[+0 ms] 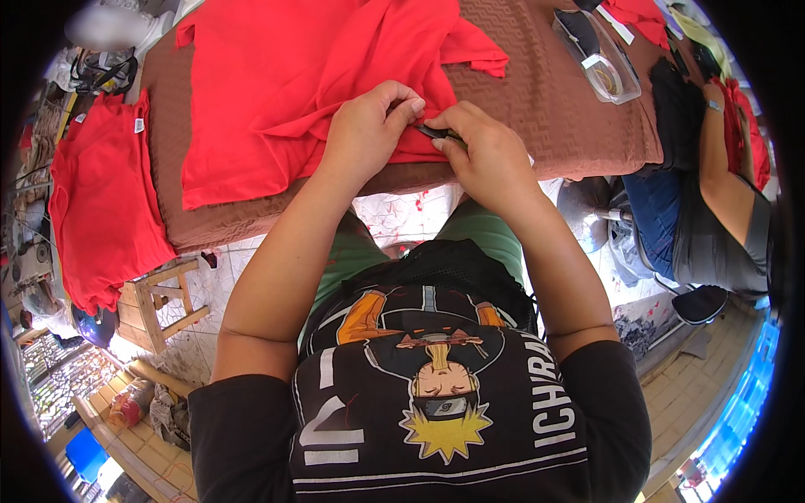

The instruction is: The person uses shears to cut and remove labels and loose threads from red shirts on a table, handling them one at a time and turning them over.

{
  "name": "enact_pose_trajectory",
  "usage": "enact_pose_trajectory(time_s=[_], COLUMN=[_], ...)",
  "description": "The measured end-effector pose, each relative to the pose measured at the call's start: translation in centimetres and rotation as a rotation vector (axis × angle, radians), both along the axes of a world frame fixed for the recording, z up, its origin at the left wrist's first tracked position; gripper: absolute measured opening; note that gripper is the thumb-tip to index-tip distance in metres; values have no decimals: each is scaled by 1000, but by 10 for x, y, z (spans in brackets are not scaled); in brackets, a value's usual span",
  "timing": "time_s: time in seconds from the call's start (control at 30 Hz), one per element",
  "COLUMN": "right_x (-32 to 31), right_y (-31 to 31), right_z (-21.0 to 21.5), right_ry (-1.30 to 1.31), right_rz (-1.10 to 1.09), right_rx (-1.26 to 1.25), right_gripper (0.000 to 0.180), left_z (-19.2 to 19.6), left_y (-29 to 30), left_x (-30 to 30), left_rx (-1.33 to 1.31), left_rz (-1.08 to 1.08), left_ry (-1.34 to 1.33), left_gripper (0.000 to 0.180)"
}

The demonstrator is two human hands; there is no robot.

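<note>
A red garment lies bunched over the near edge of the table, under both hands. My left hand is closed in a pinch on its edge, thumb and forefinger together. Close to those fingertips, my right hand grips a small dark cutting tool, which looks like thread snips. Its tip points left toward the pinched cloth. Most of the tool is hidden in my right fingers.
A brown cloth covers the table. A clear plastic box with small items sits at its far right. More red garments hang at the left, above a wooden stool. At the right sits another person with red cloth.
</note>
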State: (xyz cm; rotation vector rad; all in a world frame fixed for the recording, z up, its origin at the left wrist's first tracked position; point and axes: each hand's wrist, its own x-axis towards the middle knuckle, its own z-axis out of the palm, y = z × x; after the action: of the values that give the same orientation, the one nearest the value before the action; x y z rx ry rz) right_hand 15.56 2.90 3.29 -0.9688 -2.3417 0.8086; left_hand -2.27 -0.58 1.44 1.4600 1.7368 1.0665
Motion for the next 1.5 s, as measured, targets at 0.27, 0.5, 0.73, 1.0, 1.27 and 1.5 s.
enact_pose_trajectory(time_s=[0.27,0.5,0.73,1.0,1.27,1.5], right_x=[6,5,-1,18,26,12], right_y=[-1,1,1,14,24,19], right_z=[-4,-6,-9,18,33,17], right_ry=[92,104,72,69,189,152], right_rz=[-21,-74,-85,-118,-186,-98], right_rx=[-105,-51,-44,101,13,38], right_gripper=[14,15,15,20,25,33], left_z=[-1,-2,-2,109,153,113], left_y=[2,2,0,-41,-72,-58], left_x=[-3,-3,-2,-33,-55,-40], left_rx=[-40,-50,-43,129,219,221], left_rz=[-18,-14,-13,-694,-522,-297], left_ry=[-160,-199,-134,72,272,156], left_gripper=[18,19,19,28,17,20])
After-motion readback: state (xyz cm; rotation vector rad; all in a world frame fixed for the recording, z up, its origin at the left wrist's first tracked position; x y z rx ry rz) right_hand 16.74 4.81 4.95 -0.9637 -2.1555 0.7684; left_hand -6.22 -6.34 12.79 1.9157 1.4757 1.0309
